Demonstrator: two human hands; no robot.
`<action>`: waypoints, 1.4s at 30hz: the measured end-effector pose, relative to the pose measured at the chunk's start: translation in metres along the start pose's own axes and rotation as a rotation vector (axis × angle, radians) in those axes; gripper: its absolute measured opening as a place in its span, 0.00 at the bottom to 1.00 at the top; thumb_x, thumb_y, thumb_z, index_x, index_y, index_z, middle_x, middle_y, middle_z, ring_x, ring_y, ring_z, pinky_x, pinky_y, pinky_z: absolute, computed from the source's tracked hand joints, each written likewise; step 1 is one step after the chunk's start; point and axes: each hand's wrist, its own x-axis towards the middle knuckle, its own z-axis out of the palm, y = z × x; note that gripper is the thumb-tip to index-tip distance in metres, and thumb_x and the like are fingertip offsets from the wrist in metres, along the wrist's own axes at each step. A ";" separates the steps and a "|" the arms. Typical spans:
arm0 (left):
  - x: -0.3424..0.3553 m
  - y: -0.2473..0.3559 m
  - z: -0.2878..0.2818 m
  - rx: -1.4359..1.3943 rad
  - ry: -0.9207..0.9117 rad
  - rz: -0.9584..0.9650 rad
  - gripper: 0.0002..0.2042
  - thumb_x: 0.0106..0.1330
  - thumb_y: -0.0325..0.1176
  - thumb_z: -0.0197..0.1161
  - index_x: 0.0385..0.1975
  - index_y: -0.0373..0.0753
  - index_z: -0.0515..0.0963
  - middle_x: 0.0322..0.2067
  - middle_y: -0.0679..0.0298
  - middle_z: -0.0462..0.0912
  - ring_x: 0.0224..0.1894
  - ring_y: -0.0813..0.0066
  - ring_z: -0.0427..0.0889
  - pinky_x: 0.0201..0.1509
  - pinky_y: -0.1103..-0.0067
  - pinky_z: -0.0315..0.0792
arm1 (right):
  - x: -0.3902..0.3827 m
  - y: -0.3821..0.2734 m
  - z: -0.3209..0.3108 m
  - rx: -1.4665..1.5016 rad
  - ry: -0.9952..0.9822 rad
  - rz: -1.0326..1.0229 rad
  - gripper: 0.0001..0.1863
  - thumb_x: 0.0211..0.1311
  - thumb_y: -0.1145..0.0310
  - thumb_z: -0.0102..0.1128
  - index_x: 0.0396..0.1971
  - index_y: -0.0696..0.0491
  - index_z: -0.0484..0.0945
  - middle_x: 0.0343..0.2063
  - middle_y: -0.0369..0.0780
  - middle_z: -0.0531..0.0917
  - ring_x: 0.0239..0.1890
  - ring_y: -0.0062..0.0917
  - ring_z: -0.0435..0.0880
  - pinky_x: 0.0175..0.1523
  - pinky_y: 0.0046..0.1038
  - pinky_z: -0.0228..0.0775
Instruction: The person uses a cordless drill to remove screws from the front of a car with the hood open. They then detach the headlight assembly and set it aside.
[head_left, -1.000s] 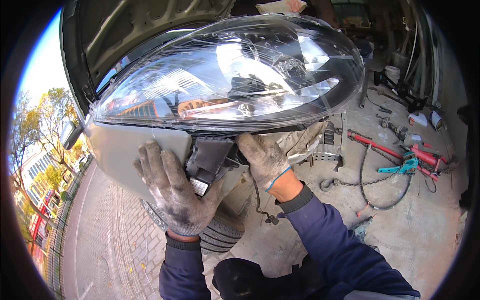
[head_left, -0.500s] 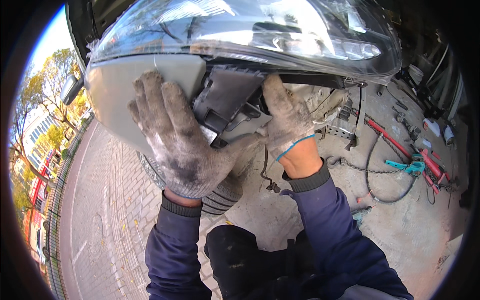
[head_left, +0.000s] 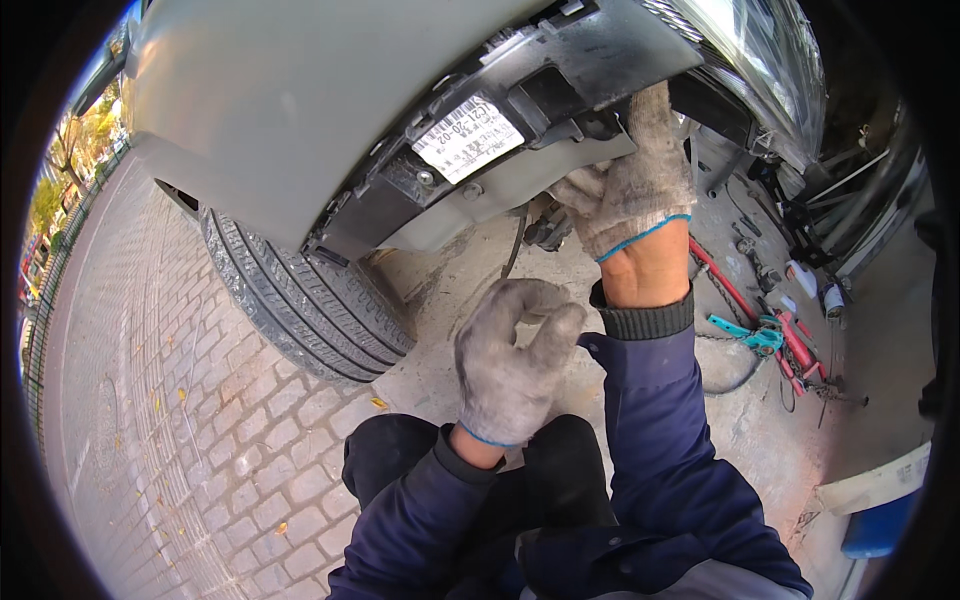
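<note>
My right hand (head_left: 640, 185), in a dirty grey knit glove with a blue cuff edge, grips the front end of a black plastic bracket (head_left: 600, 55). One finger reaches up along its edge; other fingertips are hidden. The bracket runs along the lower edge of the grey car fender (head_left: 270, 100) and carries a white printed label (head_left: 468, 138). A screw head (head_left: 425, 177) shows beside the label. My left hand (head_left: 510, 365), gloved alike, hangs lower, apart from the car. Its fingers curl in toward the thumb, and anything between them is hidden.
The headlight (head_left: 770, 70) juts out above right. A tyre (head_left: 290, 290) stands below the fender on brick paving. On the floor to the right lie a red bar (head_left: 720, 280), a teal clamp (head_left: 755, 335) and chain. A blue object (head_left: 880, 525) is at the lower right.
My left hand has left the fender and dropped toward my knees, its fingers now curled. The view has turned to the fender's underside, and my right hand stays at the bracket's end.
</note>
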 end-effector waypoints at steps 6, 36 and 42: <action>0.057 -0.006 0.033 -1.377 0.001 0.054 0.27 0.78 0.50 0.64 0.67 0.36 0.74 0.64 0.53 0.79 0.67 0.57 0.76 0.76 0.59 0.66 | -0.013 -0.010 0.012 -0.076 0.065 -0.016 0.36 0.69 0.31 0.65 0.60 0.46 0.74 0.39 0.37 0.82 0.32 0.27 0.86 0.30 0.27 0.77; 0.075 -0.013 0.017 -1.294 -0.218 0.163 0.31 0.76 0.51 0.67 0.72 0.42 0.72 0.67 0.59 0.78 0.71 0.60 0.74 0.79 0.59 0.64 | -0.013 -0.010 -0.001 -0.015 0.000 0.030 0.18 0.79 0.49 0.61 0.58 0.42 0.74 0.32 0.34 0.80 0.30 0.29 0.86 0.36 0.37 0.84; 0.074 0.007 0.034 -1.268 0.050 0.087 0.36 0.72 0.63 0.65 0.64 0.34 0.76 0.58 0.52 0.82 0.62 0.61 0.79 0.75 0.63 0.65 | -0.005 -0.010 -0.015 -0.001 -0.009 0.119 0.20 0.79 0.55 0.63 0.62 0.45 0.71 0.28 0.37 0.80 0.30 0.35 0.89 0.39 0.44 0.89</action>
